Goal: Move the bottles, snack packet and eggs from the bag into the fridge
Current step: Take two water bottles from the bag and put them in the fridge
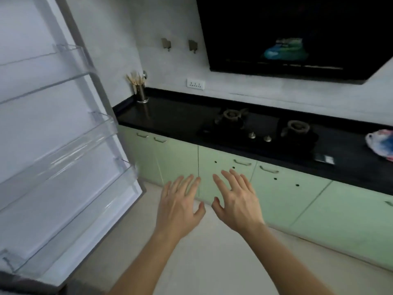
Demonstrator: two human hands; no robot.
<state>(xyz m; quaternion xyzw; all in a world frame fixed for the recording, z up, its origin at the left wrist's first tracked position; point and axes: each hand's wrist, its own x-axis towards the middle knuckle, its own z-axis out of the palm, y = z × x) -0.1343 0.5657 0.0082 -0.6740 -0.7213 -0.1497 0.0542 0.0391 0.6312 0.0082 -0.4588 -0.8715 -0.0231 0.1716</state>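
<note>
The fridge door [53, 135] stands swung open on the left, its clear plastic shelves holding nothing. A white bag with red and blue print [381, 143] lies on the black counter at the far right edge of the view; what it holds is hidden. My left hand [180, 205] and my right hand [236, 201] are stretched out side by side in mid-air in front of the green cabinets, fingers spread, holding nothing. Both hands are well left of the bag and right of the fridge door.
A black counter [174, 116] carries a gas hob [261, 130] with two burners and a metal holder of sticks [140, 92] in the left corner. Green cabinet doors [297, 199] run below. A dark chimney hood [297, 35] hangs above. Pale floor lies underfoot.
</note>
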